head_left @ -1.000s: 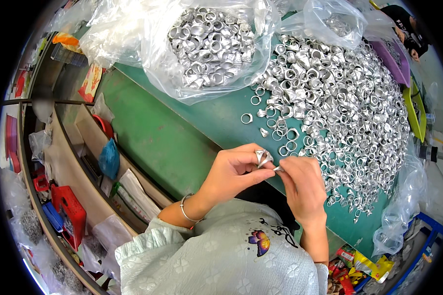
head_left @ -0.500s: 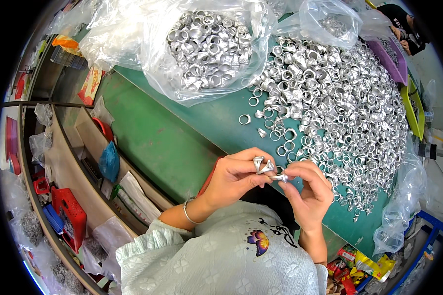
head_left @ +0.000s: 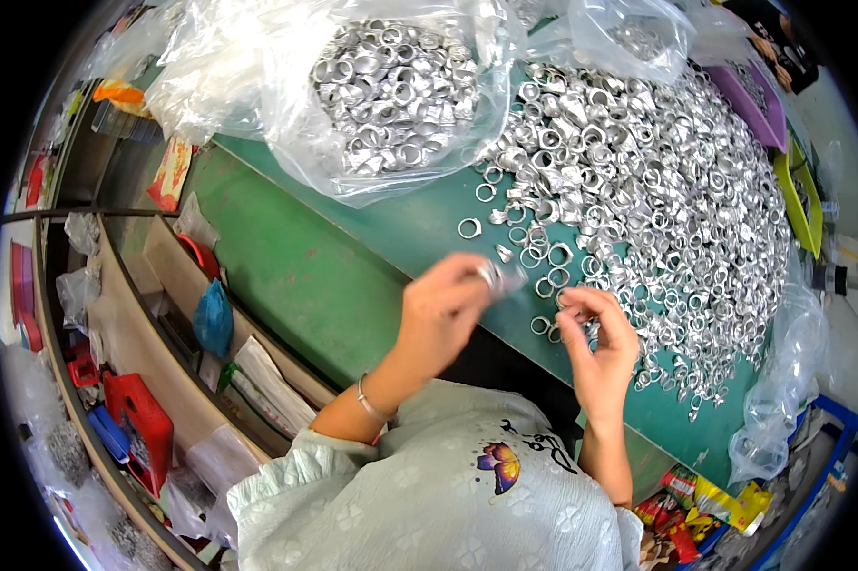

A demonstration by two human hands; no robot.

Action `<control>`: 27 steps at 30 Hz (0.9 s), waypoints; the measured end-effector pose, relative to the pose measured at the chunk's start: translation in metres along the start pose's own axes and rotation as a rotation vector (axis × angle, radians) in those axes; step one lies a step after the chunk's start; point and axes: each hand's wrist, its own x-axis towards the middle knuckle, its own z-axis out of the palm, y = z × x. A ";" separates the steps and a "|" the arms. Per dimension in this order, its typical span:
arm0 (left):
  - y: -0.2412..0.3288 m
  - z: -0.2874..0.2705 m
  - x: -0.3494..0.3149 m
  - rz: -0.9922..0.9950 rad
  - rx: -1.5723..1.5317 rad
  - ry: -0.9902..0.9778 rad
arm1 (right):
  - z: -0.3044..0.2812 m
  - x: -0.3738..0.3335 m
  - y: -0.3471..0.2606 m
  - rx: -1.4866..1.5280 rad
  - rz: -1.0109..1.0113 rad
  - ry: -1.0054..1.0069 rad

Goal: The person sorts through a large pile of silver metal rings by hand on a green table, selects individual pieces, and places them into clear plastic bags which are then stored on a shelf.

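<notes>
My left hand (head_left: 440, 319), smeared by motion, is closed on silver-coloured metal rings (head_left: 493, 277) that stick out at its fingertips. It is over the near edge of the green table, left of a wide heap of similar rings (head_left: 629, 181). My right hand (head_left: 602, 357) hovers at the heap's near left side, thumb and fingers curved with a gap between them. I see nothing held in it. Several loose rings lie around its fingertips, and one loose ring (head_left: 470, 227) lies apart farther left.
A clear plastic bag (head_left: 296, 143) full of rings stands at the far side of the green table (head_left: 372, 224). Purple (head_left: 748, 109) and yellow-green trays (head_left: 798, 205) line the right edge. Wooden shelving (head_left: 148, 314) with bags and red bins is on the left. Another person's hand (head_left: 762, 48) shows at far right.
My hands have come apart. The left, still with rings, has swung up and left; the right has let go of the ring it pinched and opened slightly.
</notes>
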 end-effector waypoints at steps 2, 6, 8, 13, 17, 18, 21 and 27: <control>-0.028 0.009 0.012 0.005 0.174 0.113 | -0.011 -0.006 0.017 -0.024 0.085 0.063; -0.046 0.018 0.023 0.021 0.266 0.150 | -0.033 -0.023 0.028 -0.275 0.115 0.136; -0.039 0.019 0.025 0.018 0.238 0.191 | -0.037 -0.031 0.031 -0.423 0.046 0.148; -0.012 0.032 -0.003 0.107 0.122 0.049 | -0.017 -0.028 0.023 -0.626 -0.157 0.067; 0.010 0.037 -0.027 -0.053 0.041 -0.163 | -0.027 -0.033 0.028 -0.647 -0.147 0.156; 0.015 0.038 -0.032 -0.074 -0.028 -0.197 | -0.037 -0.042 0.027 -0.619 -0.118 0.090; 0.031 0.048 -0.039 -0.010 -0.076 -0.316 | -0.037 -0.066 0.022 0.362 0.455 -0.091; 0.066 0.086 -0.027 0.363 0.131 -0.550 | -0.039 -0.081 0.030 1.327 0.648 0.154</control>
